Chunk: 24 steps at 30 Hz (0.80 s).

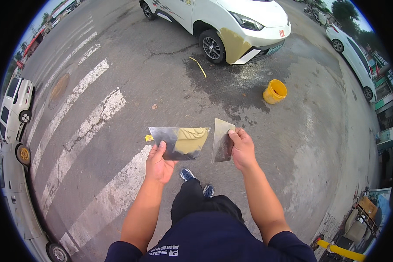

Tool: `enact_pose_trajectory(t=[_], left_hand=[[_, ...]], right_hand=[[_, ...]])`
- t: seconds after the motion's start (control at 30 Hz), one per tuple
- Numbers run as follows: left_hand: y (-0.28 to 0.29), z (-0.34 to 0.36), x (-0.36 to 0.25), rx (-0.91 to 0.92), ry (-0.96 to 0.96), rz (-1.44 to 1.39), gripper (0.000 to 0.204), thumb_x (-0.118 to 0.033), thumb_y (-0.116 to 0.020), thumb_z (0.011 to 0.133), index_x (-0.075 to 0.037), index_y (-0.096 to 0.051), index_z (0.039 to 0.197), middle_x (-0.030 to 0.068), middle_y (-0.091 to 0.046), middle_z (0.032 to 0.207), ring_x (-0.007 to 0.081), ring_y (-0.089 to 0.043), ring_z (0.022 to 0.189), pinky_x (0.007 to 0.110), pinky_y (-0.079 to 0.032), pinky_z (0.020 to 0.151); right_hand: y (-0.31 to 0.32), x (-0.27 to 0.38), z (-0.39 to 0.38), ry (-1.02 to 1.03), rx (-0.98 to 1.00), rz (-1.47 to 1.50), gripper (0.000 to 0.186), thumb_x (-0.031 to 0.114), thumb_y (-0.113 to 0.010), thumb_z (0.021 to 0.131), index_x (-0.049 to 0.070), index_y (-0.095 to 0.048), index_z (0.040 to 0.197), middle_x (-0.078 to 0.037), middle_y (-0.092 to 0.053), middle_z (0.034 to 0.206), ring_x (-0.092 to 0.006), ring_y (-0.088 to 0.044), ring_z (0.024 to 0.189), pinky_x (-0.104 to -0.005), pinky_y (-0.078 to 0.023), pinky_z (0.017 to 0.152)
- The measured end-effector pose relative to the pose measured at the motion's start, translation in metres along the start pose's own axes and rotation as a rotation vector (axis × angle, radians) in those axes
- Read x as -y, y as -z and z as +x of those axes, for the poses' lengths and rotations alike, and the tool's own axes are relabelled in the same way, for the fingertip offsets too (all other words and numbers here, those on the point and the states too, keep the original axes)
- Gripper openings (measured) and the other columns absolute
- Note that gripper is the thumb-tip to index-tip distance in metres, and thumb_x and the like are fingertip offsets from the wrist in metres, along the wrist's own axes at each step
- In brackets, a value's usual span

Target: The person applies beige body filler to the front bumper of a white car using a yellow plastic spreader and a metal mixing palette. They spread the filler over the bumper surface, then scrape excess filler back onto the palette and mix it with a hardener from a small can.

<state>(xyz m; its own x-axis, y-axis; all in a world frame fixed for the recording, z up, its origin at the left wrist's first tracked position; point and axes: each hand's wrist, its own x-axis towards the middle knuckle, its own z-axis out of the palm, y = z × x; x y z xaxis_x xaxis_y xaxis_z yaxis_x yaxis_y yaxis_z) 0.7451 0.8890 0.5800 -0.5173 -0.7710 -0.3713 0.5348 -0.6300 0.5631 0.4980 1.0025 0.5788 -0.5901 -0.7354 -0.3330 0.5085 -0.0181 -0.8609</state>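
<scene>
My left hand (160, 167) grips a flat dark metal plate (167, 147) by its near edge, thumb on top. Yellowish body filler (190, 140) lies swirled over the plate's right part. In my right hand (243, 150) is a thin grey putty spreader (222, 142), pinched by its right edge and tilted. The spreader and the plate stand close side by side, with a narrow gap between them. Ahead is a white car (244, 15) whose front fender and bumper corner carry a patch of similar filler (232, 43).
A yellow bucket (274, 91) stands on the asphalt near the car, beside a wet dark patch. A thin yellow strip (198, 67) lies by the front wheel. White crossing stripes (96, 115) run along the left. Parked vehicles line both sides, including a white car (351, 56) at far right.
</scene>
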Motion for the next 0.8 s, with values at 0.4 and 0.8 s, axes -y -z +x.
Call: enact_pose_trajectory(t=[0.4,0.8], left_hand=[[-0.04,-0.03,0.019,0.174,-0.064,0.101,0.019,-0.019,-0.054,0.108,-0.009,-0.059,0.123,0.0087,-0.069,0.126,0.0261,-0.068,0.116,0.047,-0.057,0.095],[-0.059,-0.031,0.028,0.26,-0.067,0.079,0.02,-0.015,-0.05,0.109,-0.007,-0.06,0.124,0.0091,-0.069,0.126,0.0257,-0.068,0.116,0.047,-0.057,0.096]], right_hand=[[0.022,0.034,-0.028,0.256,-0.085,-0.227,0.015,0.013,-0.062,0.103,0.0,-0.06,0.111,-0.002,-0.067,0.097,-0.0062,-0.058,0.084,-0.024,-0.048,0.078],[0.033,0.041,-0.035,0.32,-0.095,-0.159,0.016,0.012,-0.065,0.101,-0.001,-0.06,0.108,-0.002,-0.067,0.095,-0.0046,-0.058,0.08,-0.0227,-0.048,0.072]])
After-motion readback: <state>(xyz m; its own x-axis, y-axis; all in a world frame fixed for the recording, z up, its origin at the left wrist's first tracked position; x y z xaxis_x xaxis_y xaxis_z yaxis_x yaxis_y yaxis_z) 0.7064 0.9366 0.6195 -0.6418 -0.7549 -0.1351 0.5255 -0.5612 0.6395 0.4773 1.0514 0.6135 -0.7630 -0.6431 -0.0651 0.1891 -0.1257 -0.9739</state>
